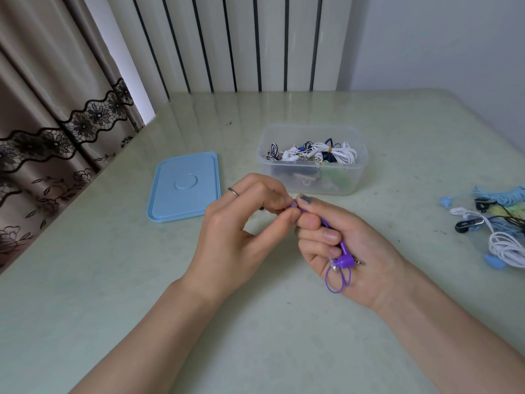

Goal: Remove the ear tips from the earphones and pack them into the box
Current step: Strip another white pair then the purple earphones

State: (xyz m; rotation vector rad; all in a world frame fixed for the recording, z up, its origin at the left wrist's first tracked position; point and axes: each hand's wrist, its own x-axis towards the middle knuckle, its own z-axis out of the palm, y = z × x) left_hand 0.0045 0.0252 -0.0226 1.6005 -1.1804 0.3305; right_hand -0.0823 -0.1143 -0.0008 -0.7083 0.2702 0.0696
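Centre of the frame: left hand [244,223] with fingers curled, thumb and fingertips pinching a small purple ear tip [292,205] at the end of the purple earphones [339,257]. Plain ring [234,191] on one left finger. Right hand [349,251] just beside it, palm up, fingers curled round the purple cable, thumb tip pressed near the ear tip; plug and a loop of cable poking out at the lower side of the palm. Both hands raised a little above the pale green table [255,322], fingertips touching at the ear tip.

Above the hands, upper centre right: clear plastic box [312,177], open, standing on the table, filled with tangled earphones, mostly white cables with some black and blue parts. Left of the box, well apart from it: blue lid [184,189] lying flat on the table.

Right edge of the frame: loose pile of earphones [494,223] on the table, with light blue, white and black cables, earbuds pointing left.

Upper left: beige curtain [42,109] with black lace trim. Top centre: white radiator [241,41] against the wall behind the table.
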